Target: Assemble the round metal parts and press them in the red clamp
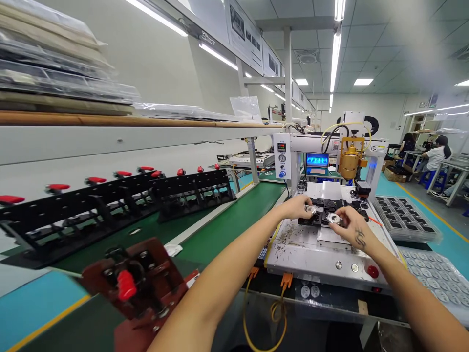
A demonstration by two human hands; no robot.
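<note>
My left hand (295, 207) is closed, its fingertips pinching the edge of a small round silver part (310, 210). With the fingers of my right hand (351, 226) I grip a second round silver part (333, 218), tilted a little. Both hands are over the black fixture (322, 207) on the bed of a white benchtop machine (293, 249). Whether either part touches the fixture I cannot tell. Above and behind the fixture hangs the machine's gold-coloured head (350, 162).
Right of the machine stand a clear tray of dark parts (406, 219) and a sheet of round pieces (436, 276). A green conveyor belt (234, 215) runs at left, near a brown clamp fixture (135, 283) and black racks (110, 210). People sit far right.
</note>
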